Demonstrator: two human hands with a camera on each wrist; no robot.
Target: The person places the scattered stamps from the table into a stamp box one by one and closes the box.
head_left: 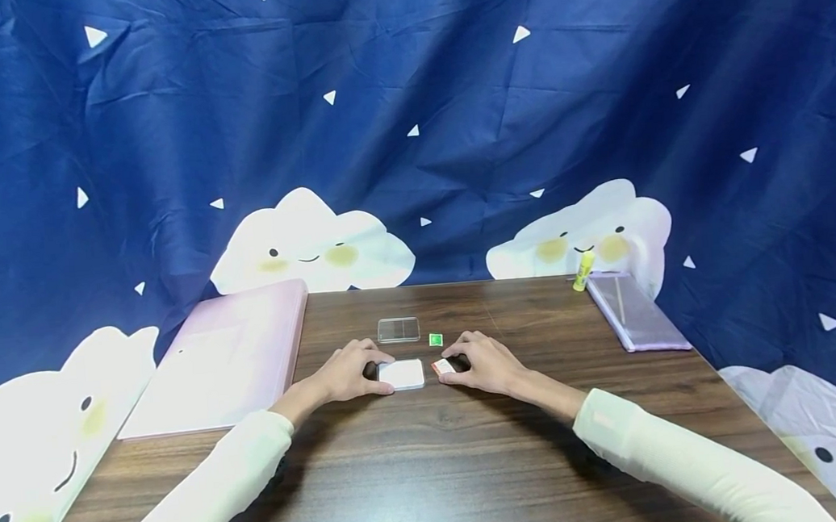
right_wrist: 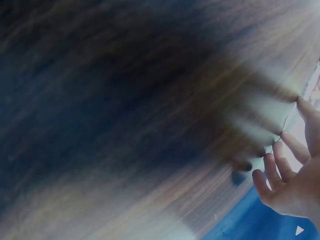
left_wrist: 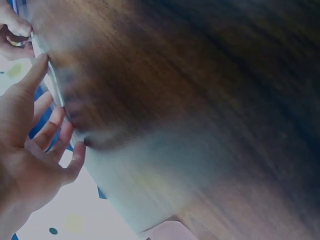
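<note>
My left hand point(head_left: 347, 373) holds the left end of a flat white rectangular box point(head_left: 404, 374) between thumb and fingers, and the box lies on the table. To its right, my right hand point(head_left: 493, 365) pinches a small red and white card point(head_left: 443, 367) low over the tabletop. A clear rectangular lid point(head_left: 398, 329) lies behind the white box. Beside the lid is a small green square point(head_left: 435, 340). In the left wrist view the left hand point(left_wrist: 37, 145) has its thumb against a thin pale edge. The right wrist view shows the right hand point(right_wrist: 292, 175) side-on, its card mostly hidden.
A large pale pink folder point(head_left: 228, 351) lies on the left of the brown wooden table point(head_left: 433, 470). At the back right are a yellow glue stick point(head_left: 583, 271), upright, and a purple translucent pouch point(head_left: 636, 310). A blue cloud-print curtain point(head_left: 406, 92) hangs behind.
</note>
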